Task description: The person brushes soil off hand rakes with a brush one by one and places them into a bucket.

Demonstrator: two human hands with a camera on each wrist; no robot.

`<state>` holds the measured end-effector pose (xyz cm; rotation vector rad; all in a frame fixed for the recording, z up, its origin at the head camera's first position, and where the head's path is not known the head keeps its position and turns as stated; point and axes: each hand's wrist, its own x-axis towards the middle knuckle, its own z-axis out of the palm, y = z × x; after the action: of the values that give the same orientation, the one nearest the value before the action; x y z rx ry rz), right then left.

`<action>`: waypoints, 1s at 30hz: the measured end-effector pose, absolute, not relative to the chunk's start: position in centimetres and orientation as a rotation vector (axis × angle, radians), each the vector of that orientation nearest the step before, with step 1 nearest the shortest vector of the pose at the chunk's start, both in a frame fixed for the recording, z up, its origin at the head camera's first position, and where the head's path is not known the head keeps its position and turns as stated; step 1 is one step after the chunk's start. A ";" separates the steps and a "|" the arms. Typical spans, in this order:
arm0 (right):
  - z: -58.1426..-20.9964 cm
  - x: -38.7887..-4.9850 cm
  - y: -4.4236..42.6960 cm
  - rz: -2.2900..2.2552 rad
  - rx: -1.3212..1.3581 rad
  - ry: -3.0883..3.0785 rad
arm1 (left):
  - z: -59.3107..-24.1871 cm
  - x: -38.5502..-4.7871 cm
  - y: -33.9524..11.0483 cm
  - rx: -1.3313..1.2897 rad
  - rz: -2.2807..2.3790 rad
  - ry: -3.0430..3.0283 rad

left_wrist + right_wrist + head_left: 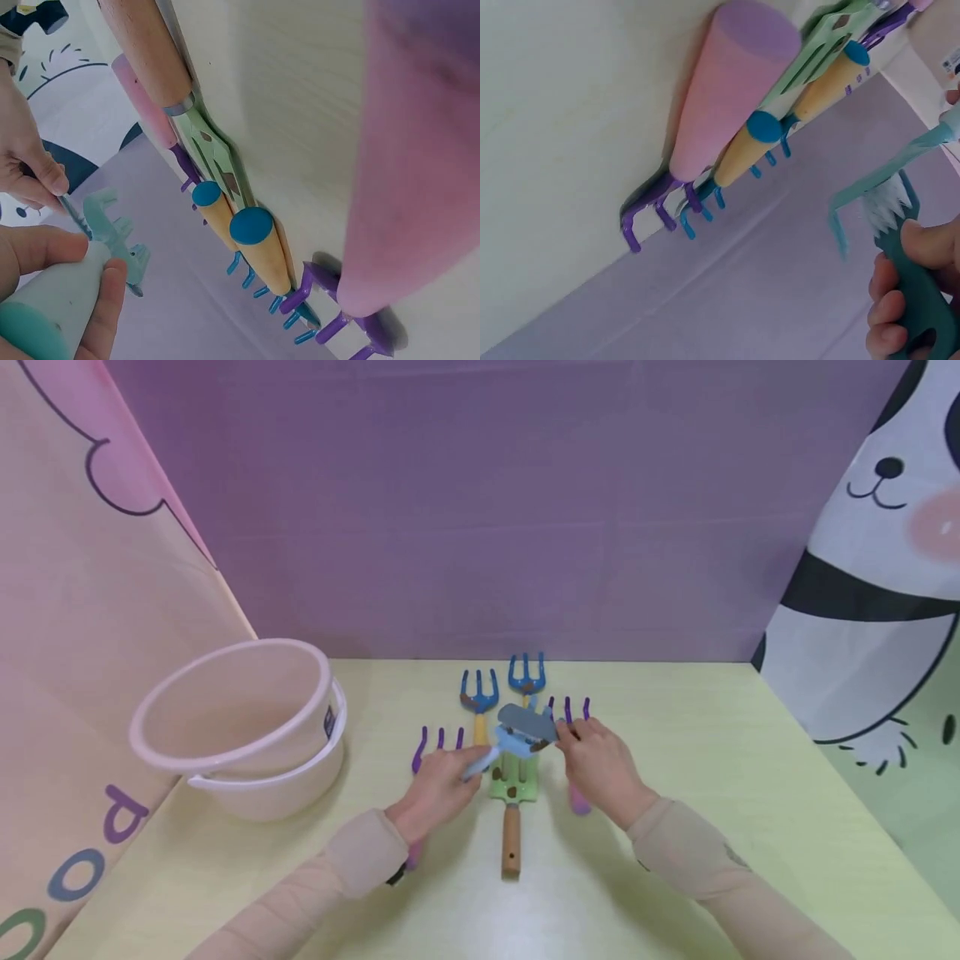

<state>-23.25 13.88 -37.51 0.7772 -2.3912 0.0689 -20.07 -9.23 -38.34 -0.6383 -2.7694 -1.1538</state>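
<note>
My left hand (442, 783) grips the pale handle of a light-blue hand rake (116, 232), holding it above the table. My right hand (606, 770) holds a dark teal brush (911, 289) by its handle, its white bristles (887, 202) against the rake's head. Brown spots show on the rake. Below the hands lies a light-green garden fork (512, 795) with a wooden handle and brown spots. Two blue forks (480, 702) with yellow handles lie behind it. Purple rakes with pink handles lie on both sides, the right one (580, 797) partly behind my right hand.
At the left of the table (675, 710) stand two nested pinkish-white basins (262, 793), the upper one tilted. A purple backdrop (465, 527) rises along the back edge. Printed cloths hang at both sides, with a panda (862, 635) on the right one.
</note>
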 end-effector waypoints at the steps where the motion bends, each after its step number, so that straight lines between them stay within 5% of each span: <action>1: -37.5 -23.2 13.9 0.062 0.780 -2.386 | -38.3 -20.0 -9.2 -0.642 -1.151 -2.770; 30: -37.6 -21.6 15.6 0.413 0.680 -2.540 | -38.2 -20.2 -10.4 -0.504 -1.181 -2.829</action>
<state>-21.63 15.60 -37.63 0.6798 -2.5396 0.4132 -20.17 -10.41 -38.24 -0.5043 -2.8286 -1.1806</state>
